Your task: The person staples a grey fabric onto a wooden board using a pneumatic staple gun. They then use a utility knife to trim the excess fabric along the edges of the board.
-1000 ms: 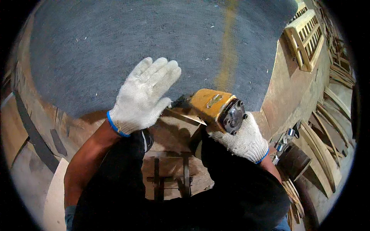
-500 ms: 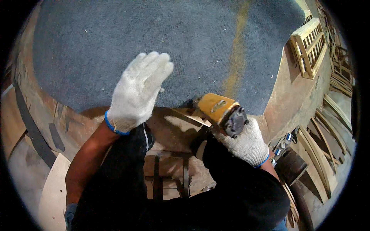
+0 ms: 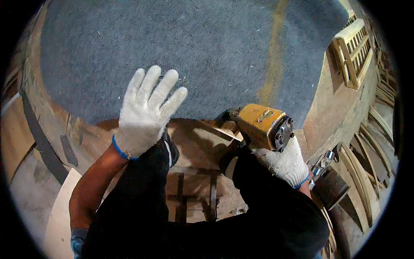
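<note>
Left hand (image 3: 144, 115) spread; right hand (image 3: 285, 163) clamped on yellow tool (image 3: 258, 120), long axis slanting, dark cap (image 3: 283, 133) toward lower right.

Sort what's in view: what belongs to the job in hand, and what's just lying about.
Part of the job, it seems:
yellow tool, in the right hand
grey cloth, beneath the open left hand, contact unclear

Apparently just lying about:
slatted frame
curved boards
dark strip

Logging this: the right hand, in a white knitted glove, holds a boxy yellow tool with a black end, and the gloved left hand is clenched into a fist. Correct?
No: in the head view the white-gloved left hand is open and splayed, not a fist. The right hand holds the boxy yellow tool.
</note>
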`<state>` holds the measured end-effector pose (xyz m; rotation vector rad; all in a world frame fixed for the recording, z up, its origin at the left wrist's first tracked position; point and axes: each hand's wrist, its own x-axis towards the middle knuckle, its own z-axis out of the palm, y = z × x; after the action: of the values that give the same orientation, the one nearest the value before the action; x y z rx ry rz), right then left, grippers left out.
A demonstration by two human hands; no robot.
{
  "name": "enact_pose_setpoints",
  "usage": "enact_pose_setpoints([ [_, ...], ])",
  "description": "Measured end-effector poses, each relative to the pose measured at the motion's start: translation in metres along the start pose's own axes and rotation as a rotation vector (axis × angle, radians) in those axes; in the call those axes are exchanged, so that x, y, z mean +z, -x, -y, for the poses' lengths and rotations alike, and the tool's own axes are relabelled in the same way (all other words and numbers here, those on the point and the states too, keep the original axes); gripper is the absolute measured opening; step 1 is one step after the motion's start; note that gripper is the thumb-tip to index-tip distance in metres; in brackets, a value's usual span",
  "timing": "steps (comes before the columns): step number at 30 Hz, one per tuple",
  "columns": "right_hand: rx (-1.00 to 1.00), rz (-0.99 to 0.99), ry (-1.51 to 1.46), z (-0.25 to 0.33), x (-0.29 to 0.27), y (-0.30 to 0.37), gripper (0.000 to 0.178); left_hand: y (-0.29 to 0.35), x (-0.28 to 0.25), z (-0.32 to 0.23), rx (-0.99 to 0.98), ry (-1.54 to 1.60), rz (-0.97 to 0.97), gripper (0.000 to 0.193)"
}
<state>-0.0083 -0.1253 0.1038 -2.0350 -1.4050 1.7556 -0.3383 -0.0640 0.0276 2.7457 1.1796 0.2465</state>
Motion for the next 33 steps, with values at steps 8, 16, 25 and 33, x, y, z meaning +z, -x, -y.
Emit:
enact_pose_setpoints([
  [8, 0.012, -0.039, 0.049, 0.002, 0.004, -0.002, 0.043, -0.004, -0.001, -0.004, 0.047, 0.018, -0.008, 0.046],
  [16, -0.05, -0.008, 0.146, 0.011, 0.007, -0.004, 0.042, -0.001, 0.006, -0.005, 0.071, 0.032, 0.039, 0.052],
  [25, -0.059, -0.043, 0.097, 0.006, 0.011, -0.007, 0.042, 0.012, 0.021, 0.003, 0.109, 0.062, -0.055, 0.053],
  [33, -0.036, -0.013, 0.122, -0.004, 0.009, -0.008, 0.044, 0.014, 0.016, 0.004, 0.097, 0.13, -0.007, 0.047],
])
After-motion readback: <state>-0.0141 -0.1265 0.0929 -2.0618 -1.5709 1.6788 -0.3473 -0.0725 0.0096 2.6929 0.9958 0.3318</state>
